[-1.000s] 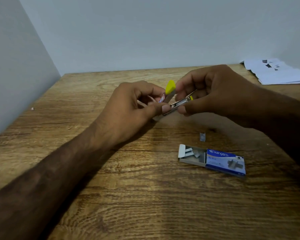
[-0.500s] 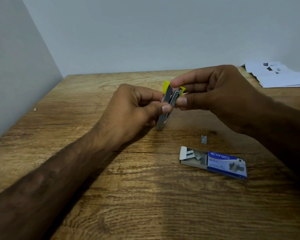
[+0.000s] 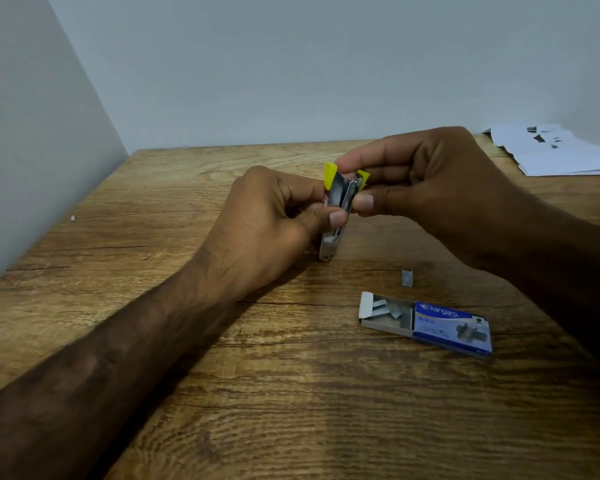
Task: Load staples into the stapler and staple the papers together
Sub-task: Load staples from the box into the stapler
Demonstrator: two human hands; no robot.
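The stapler [image 3: 342, 197] is a small metal one with yellow plastic ends. It looks light, stiff and probably a bit slick on its bare steel sides, so the safest hold seems to be across the flat sides near the middle, leaving the open top clear. It stands nearly upright between the two hands, its lower end on or just above the table [image 3: 222, 393] — I cannot tell which. The left hand [image 3: 274, 216] grips its middle from the left, thumb across the front; the right hand [image 3: 430, 181] pinches the upper part near the yellow ends with thumb and forefinger. Nearer the person, to the right, lies the staple box [image 3: 430, 322], its tray slid partly out, with a loose strip of staples [image 3: 407, 277] just beyond it — thin stuff that would likely snap if squeezed. The papers [image 3: 555, 154] lie well apart at the far right.
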